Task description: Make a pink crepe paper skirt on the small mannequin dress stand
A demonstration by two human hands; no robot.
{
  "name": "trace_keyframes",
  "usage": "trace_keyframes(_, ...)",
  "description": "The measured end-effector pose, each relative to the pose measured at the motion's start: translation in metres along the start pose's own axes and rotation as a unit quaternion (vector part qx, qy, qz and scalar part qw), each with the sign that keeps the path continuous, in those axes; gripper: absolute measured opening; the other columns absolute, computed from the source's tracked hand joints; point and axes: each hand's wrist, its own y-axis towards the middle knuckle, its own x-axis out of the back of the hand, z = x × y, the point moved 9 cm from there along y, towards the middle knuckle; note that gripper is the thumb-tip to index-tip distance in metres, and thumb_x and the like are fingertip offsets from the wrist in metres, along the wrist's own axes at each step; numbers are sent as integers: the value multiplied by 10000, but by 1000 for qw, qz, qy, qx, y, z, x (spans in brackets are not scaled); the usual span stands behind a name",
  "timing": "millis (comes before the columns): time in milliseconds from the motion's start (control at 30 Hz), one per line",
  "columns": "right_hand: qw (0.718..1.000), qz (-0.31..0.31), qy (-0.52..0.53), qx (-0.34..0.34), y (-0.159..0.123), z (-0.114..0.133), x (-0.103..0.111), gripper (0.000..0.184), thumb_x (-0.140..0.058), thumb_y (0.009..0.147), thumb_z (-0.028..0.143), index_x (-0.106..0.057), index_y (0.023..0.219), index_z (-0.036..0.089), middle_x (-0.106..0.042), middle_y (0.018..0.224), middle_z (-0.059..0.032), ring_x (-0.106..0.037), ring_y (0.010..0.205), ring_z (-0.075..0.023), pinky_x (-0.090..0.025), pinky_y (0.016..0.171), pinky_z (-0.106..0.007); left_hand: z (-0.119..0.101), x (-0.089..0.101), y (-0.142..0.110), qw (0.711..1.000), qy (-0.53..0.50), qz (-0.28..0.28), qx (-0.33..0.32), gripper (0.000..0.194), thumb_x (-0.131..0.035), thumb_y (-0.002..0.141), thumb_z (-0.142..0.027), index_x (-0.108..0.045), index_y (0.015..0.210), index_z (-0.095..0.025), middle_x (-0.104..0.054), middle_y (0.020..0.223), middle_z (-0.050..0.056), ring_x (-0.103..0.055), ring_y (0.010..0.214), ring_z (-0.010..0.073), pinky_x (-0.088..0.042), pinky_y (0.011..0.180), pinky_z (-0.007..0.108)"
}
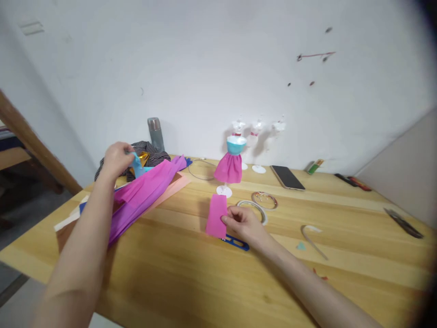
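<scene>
My right hand (244, 223) pinches a pink piece of crepe paper (217, 216) by its right edge, above the table. At the far left my left hand (118, 159) has its fingers closed on a light blue strip of paper (138, 165), over a pile of sheets. Pink paper (146, 182) and purple paper (133, 216) lie folded on that pile, below the hand. Behind the right hand stands a small dress form with a blue top (236, 146) and a pink skirt (229, 167) on a white round base (224, 191).
Tape rolls (264, 200) and a blue plastic tool (235, 242) lie by my right hand. Further off are a phone (287, 176), white mini dress forms (256, 127), a glue stick (316, 166), scissors (403, 222) and a thermos (156, 134). Striped cloth (152, 152) lies behind the papers.
</scene>
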Motion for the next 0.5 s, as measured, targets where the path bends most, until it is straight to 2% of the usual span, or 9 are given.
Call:
trace_keyframes(67, 1000, 0, -4, -2, 1, -3, 0, 374, -611, 724, 441, -374, 546, 213, -351, 500, 54, -310, 476, -82, -247, 453, -227, -46, 0, -11, 994, -104, 17, -38, 121, -576, 662, -261, -610, 753, -188, -725, 984, 77, -668, 884, 247, -531, 788, 376)
trace_keyframes(133, 1000, 3, -20, -2, 2, -5, -1, 351, -594, 729, 418, -373, 549, 213, -353, 500, 52, -310, 474, -83, -244, 450, -226, -92, -10, -30, 937, -336, 77, -53, 126, -634, 653, -273, -578, 729, -189, -738, 938, 77, -675, 757, 213, -538, 660, 338)
trace_keyframes(167, 999, 6, -33, -2, 2, -5, -1, 337, -583, 732, 401, -372, 548, 213, -353, 499, 52, -311, 474, -83, -241, 450, -225, -113, -14, -39, 907, -406, 97, -51, 141, -663, 642, -271, -575, 716, -190, -743, 883, 74, -672, 717, 201, -534, 638, 328)
trace_keyframes(233, 998, 9, -55, 2, 2, -4, -2, 307, -557, 738, 365, -373, 547, 210, -353, 492, 51, -315, 477, -84, -235, 451, -221, -149, -26, -57, 857, -495, 136, -50, 165, -701, 606, -239, -576, 700, -185, -742, 772, 66, -668, 664, 191, -526, 597, 308)
trace_keyframes(300, 998, 6, -64, 4, 2, -3, 0, 280, -541, 738, 332, -379, 547, 206, -353, 490, 53, -318, 481, -82, -230, 457, -219, -175, -35, -71, 827, -540, 149, -53, 156, -694, 596, -208, -586, 704, -180, -714, 661, 32, -652, 600, 165, -501, 550, 270)
trace_keyframes(367, 998, 2, -68, 4, 3, -2, 2, 281, -546, 726, 310, -372, 533, 203, -343, 488, 58, -307, 482, -78, -227, 464, -220, -193, -50, -83, 829, -529, 175, -45, 148, -696, 615, -210, -590, 712, -172, -677, 605, 6, -605, 536, 125, -458, 512, 231)
trace_keyframes(500, 998, -1, -61, 9, 2, 3, 6, 293, -560, 701, 292, -367, 501, 198, -331, 485, 62, -297, 490, -75, -238, 477, -221, -214, -80, -106, 878, -412, 234, -74, 129, -648, 707, -261, -624, 777, -155, -632, 598, -14, -526, 498, 93, -374, 475, 208)
